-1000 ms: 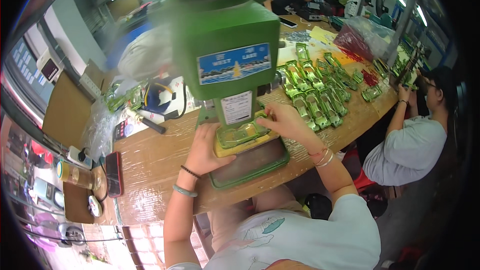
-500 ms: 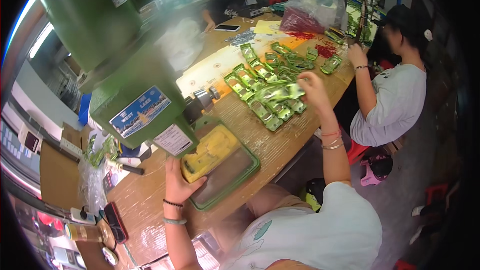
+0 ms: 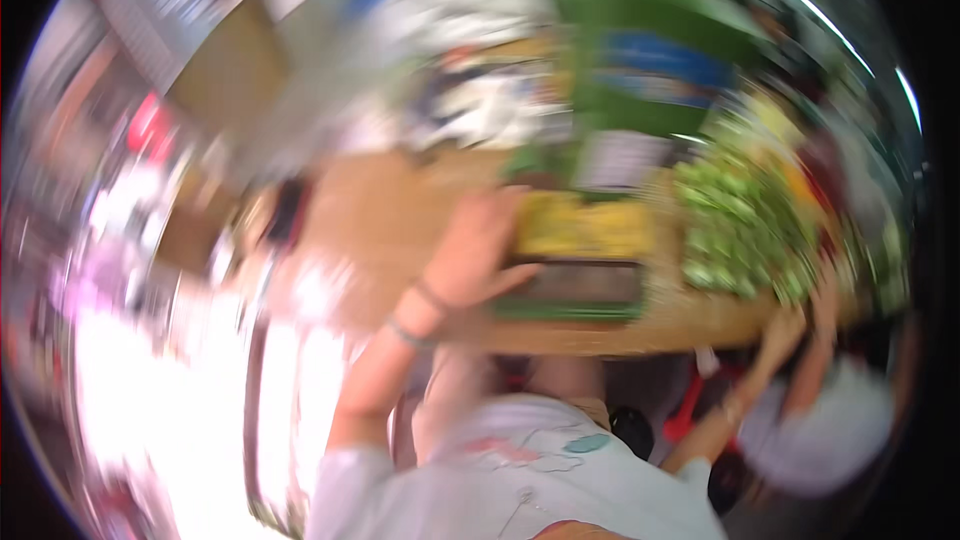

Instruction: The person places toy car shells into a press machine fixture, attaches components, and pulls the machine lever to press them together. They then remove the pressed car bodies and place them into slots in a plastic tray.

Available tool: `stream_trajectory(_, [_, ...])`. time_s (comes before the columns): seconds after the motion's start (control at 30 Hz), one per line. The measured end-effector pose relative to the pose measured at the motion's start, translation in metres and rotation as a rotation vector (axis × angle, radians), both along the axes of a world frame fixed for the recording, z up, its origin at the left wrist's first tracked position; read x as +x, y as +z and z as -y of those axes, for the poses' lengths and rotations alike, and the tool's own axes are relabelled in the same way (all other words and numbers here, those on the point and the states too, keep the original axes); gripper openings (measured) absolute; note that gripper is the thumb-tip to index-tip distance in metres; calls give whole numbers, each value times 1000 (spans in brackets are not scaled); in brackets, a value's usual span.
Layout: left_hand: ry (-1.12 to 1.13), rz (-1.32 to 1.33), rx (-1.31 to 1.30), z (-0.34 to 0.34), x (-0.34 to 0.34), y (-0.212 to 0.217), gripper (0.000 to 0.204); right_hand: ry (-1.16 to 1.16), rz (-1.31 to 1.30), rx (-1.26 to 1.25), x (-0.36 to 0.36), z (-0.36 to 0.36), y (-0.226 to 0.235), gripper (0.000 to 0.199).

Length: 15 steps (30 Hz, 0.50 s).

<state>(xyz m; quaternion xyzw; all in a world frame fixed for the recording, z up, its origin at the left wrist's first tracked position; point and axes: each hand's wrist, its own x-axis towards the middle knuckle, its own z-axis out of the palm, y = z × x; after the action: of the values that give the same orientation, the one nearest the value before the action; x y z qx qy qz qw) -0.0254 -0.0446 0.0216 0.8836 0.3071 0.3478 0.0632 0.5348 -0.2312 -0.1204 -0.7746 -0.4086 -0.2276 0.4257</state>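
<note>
The whole view is smeared by fast motion. My left hand [image 3: 478, 248] rests at the left edge of a green-rimmed tray [image 3: 570, 311], fingers stretched out and thumb apart over its near left part. In the tray lies a yellow block [image 3: 584, 227], beneath the head of a green machine [image 3: 645, 80]. My right hand [image 3: 783, 328] is at the near right end of a pile of green toy car bodies [image 3: 745, 215]. Its fingers are too blurred to show whether it holds one.
A co-worker's hand [image 3: 824, 290] is just right of my right hand. A dark phone [image 3: 288, 210] lies on the brown table [image 3: 370, 230] to the left. White bags [image 3: 470, 10] and a cardboard box [image 3: 230, 70] stand farther back.
My view has swung left, so the machine and pile now appear farther right. My left hand stays by the tray; my right hand has gone from above the pile to its near right end.
</note>
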Motion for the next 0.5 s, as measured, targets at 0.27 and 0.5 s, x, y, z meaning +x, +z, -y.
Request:
stream_trajectory(0.27, [951,577,-8,164,-146,-118,10,100,-19,122,-216,-32,90,29])
stream_trajectory(0.5, [2381,316,-331,398,-328,-315,24,1004,-234,-144,-280,-42,116,27])
